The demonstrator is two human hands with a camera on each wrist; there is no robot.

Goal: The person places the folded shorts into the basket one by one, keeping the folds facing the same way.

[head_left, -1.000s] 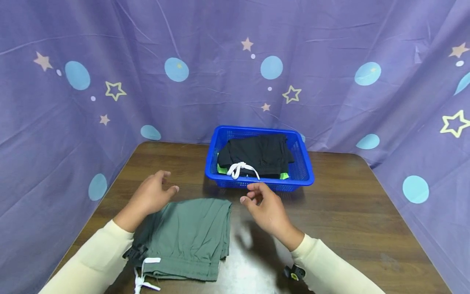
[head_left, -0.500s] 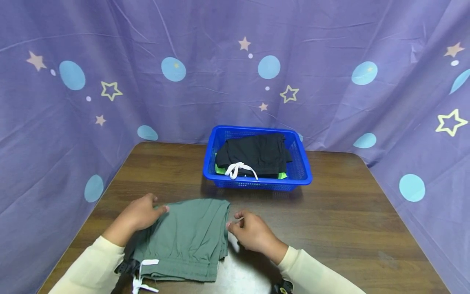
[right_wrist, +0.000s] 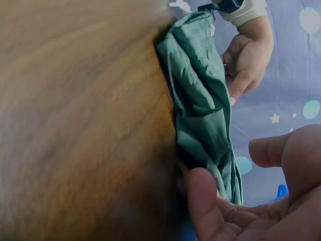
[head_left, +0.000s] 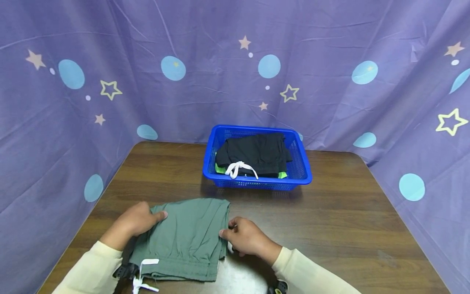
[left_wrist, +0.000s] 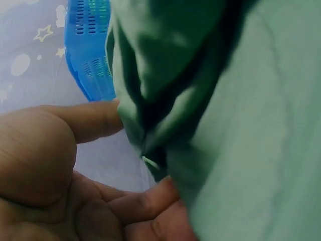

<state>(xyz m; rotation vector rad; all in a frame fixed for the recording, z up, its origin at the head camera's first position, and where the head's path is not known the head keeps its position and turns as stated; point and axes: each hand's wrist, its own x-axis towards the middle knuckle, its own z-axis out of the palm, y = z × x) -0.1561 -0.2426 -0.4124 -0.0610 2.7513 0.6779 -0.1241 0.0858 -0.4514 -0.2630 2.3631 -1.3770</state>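
Note:
Folded green shorts (head_left: 187, 237) with a white drawstring (head_left: 141, 277) lie flat on the wooden table. At their left edge my left hand (head_left: 134, 222) pinches the fabric, its thumb on top. The left wrist view shows that thumb against the cloth and fingertips at the underside. My right hand (head_left: 249, 239) is at the right edge. In the right wrist view its thumb (right_wrist: 271, 150) stands apart from the cloth, while its forefinger (right_wrist: 203, 198) is low beside the fabric's edge near the table.
Behind the shorts stands a blue plastic basket (head_left: 308, 179) holding folded black shorts (head_left: 253, 153) with a white drawstring. Bright green fabric (head_left: 220, 169) shows beneath them. A purple curtain (head_left: 220, 61) with stars and dots encloses the table (head_left: 349, 212) at the back and sides.
Both hands have come down toward the shorts: the left onto the left edge, the right down and leftward to the right edge. Shorts and basket have stayed in place on the table.

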